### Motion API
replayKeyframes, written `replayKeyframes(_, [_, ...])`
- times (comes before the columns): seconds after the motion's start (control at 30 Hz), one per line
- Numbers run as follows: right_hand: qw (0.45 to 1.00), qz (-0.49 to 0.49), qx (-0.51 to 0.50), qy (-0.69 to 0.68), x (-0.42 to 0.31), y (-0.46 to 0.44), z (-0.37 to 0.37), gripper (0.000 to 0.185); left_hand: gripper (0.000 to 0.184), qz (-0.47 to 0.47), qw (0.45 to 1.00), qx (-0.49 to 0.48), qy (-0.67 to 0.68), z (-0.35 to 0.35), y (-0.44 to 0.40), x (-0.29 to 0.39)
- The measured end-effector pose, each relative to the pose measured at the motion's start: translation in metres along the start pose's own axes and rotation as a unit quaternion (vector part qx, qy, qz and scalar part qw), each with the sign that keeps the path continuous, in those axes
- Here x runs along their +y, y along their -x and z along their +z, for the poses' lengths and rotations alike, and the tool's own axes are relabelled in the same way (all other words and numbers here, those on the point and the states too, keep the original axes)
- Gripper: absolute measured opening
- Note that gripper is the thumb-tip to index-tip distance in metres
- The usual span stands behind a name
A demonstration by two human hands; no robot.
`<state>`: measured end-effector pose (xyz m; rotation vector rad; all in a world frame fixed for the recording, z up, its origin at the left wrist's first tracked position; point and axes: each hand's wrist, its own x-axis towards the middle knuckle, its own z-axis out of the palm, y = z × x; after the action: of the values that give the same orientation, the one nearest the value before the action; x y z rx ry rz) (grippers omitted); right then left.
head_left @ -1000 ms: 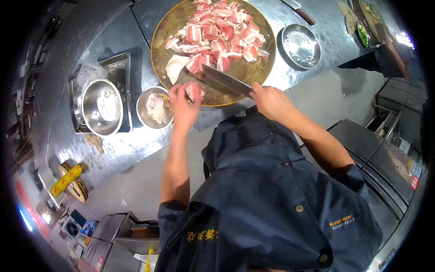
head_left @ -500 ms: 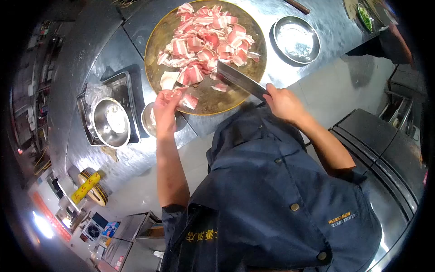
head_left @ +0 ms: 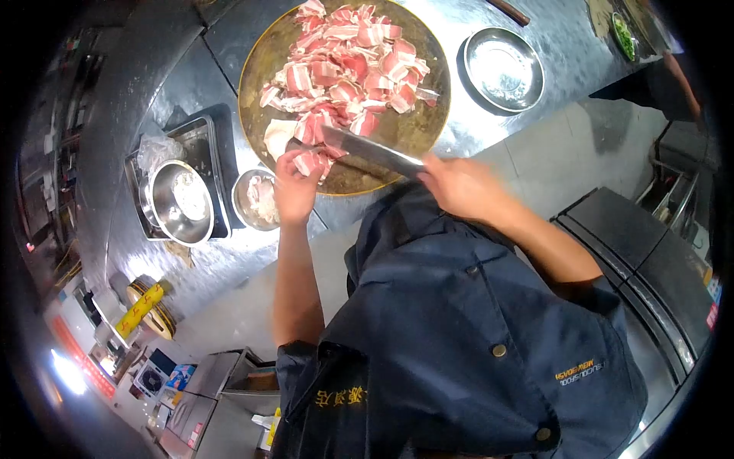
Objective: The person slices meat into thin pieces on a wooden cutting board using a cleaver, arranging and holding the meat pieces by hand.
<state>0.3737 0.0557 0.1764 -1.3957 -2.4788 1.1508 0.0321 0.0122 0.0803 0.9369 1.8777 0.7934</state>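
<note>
A heap of sliced pork (head_left: 348, 65) lies on a round cutting board (head_left: 413, 138) with a yellow rim. My right hand (head_left: 462, 187), slightly blurred, is closed round the handle of a cleaver (head_left: 375, 153). The blade reaches left across the board to the near edge of the heap. My left hand (head_left: 297, 187) pinches a piece of pork (head_left: 312, 162) at the board's near left edge, close to the blade's tip. A pale slab (head_left: 280, 138) lies just beyond my left fingers.
Left of the board are a small bowl with pale pieces (head_left: 256, 200) and a black tray (head_left: 222, 180) holding a steel bowl (head_left: 182, 203) and a plastic bag. A round steel pan (head_left: 503, 69) stands right. Another person's arm (head_left: 680, 80) shows far right.
The cleaver has moved left and nearer, its tip now beside my left hand. My left hand has shifted slightly right with the pork, uncovering more of the small bowl.
</note>
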Motion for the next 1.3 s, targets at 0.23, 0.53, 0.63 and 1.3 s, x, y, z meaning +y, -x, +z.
replayKeyframes(0.23, [0.999, 0.037, -0.014, 0.008, 0.007, -0.023, 0.038, 0.022, 0.026, -0.076, 0.987, 0.027, 0.141, -0.029, 0.037, -0.015])
replayKeyframes(0.53, [0.997, 0.039, 0.034, 0.05, -0.013, -0.004, 0.017, 0.021, 0.023, 0.018, 0.99, 0.026, -0.141, 0.003, 0.015, -0.028])
replayKeyframes(0.63, [0.997, 0.031, 0.04, 0.053, -0.023, 0.002, 0.009, 0.021, 0.023, -0.035, 0.996, 0.043, 0.066, 0.014, 0.018, -0.036])
replayKeyframes(1.3, [0.995, 0.079, 0.036, -0.043, 0.009, 0.015, 0.014, 0.022, 0.043, 0.07, 0.974, -0.121, 0.178, 0.037, 0.003, 0.013])
